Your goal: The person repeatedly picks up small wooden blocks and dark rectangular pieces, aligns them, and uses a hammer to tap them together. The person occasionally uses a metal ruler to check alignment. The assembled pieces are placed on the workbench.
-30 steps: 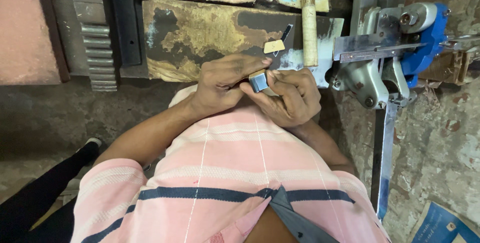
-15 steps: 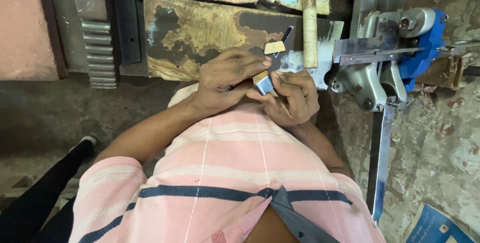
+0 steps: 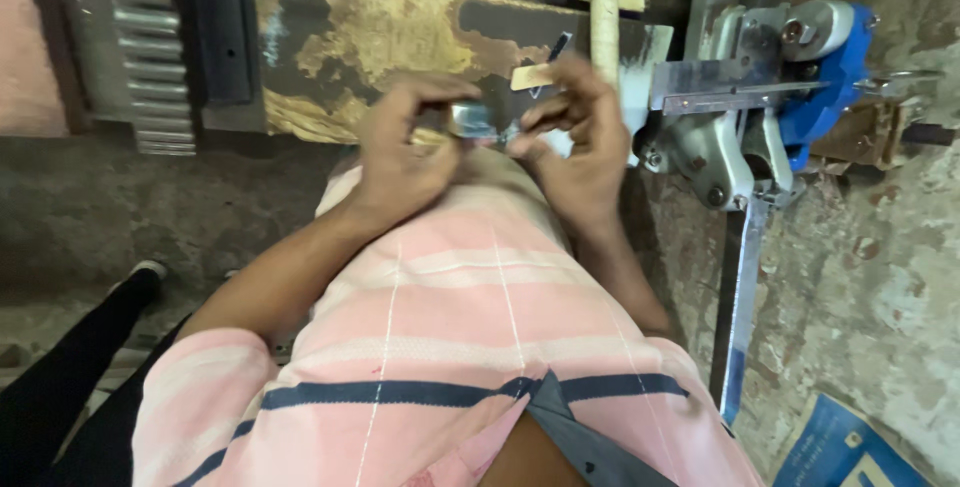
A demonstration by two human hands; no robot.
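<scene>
My left hand point(image 3: 400, 152) pinches a small shiny metal part point(image 3: 470, 119) between thumb and fingers, held over the worn bench top point(image 3: 340, 37). My right hand point(image 3: 580, 142) meets it from the right, its fingertips on the part's right end. Just above my right fingers are a small tan tag point(image 3: 530, 77) and a thin dark piece point(image 3: 558, 47); I cannot tell whether they lie on the bench or are held. My pink striped shirt fills the lower view.
A blue and grey bench vise point(image 3: 800, 67) stands at the right, with a long metal blade point(image 3: 745, 307) hanging below it. A wooden handle point(image 3: 603, 7) stands behind my right hand. A ribbed metal rack point(image 3: 150, 67) is at the left, a blue box point(image 3: 840, 447) at bottom right.
Both hands have risen slightly and spread apart. The metal part, earlier cupped between close palms, now shows between my left fingertips.
</scene>
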